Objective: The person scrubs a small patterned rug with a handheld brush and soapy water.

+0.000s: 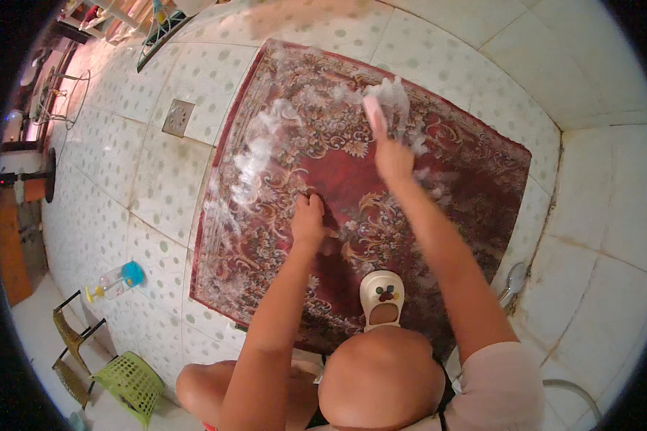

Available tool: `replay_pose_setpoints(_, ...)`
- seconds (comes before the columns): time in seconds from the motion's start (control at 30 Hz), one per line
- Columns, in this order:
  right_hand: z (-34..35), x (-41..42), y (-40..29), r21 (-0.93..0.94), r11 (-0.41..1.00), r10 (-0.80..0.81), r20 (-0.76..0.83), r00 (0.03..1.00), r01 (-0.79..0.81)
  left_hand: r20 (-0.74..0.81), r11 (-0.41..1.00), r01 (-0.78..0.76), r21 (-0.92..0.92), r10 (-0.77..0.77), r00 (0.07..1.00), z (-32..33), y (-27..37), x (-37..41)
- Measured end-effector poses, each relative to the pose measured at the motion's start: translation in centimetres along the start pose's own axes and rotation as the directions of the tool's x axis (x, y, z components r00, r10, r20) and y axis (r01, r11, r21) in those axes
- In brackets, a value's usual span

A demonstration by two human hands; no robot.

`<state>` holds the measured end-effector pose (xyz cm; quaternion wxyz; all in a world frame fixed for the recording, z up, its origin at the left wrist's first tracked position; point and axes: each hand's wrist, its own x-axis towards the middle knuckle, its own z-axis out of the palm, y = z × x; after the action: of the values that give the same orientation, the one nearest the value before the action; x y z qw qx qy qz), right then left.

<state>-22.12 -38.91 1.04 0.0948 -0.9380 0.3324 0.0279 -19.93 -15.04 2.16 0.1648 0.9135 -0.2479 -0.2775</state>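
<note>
A dark red floral rug (334,172) lies on the tiled floor, with white foam (256,161) on its left part and upper middle. My right hand (394,161) grips a pink brush (376,114), which touches the rug in the foam near the upper edge; its bristles are blurred. Lower and to the left, my left hand (308,218) rests on or just over the rug, fingers bent, with no object visible in it. One of my feet, in a cream clog (381,296) with small charms, stands on the lower part of the rug.
Left of the rug are a floor drain (178,117) and a clear bottle (116,281) with a blue end and yellow top. A green plastic basket (132,385) stands at lower left. A shower head (515,280) lies by the right wall.
</note>
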Motion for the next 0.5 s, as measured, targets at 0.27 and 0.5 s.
replay_pose_setpoints(0.27,-0.2,-22.6,4.7,0.081,0.861,-0.509,0.17,0.844,0.503,0.163,0.967,-0.139,0.212,0.106,0.981,0.6,2.6,-0.6)
replay_pose_setpoints(0.5,-0.9,-10.8,11.0,-0.141,0.888,-0.426,0.11,0.898,0.438,0.187,0.948,-0.227,0.221,0.187,0.964,2.3,6.9,1.1)
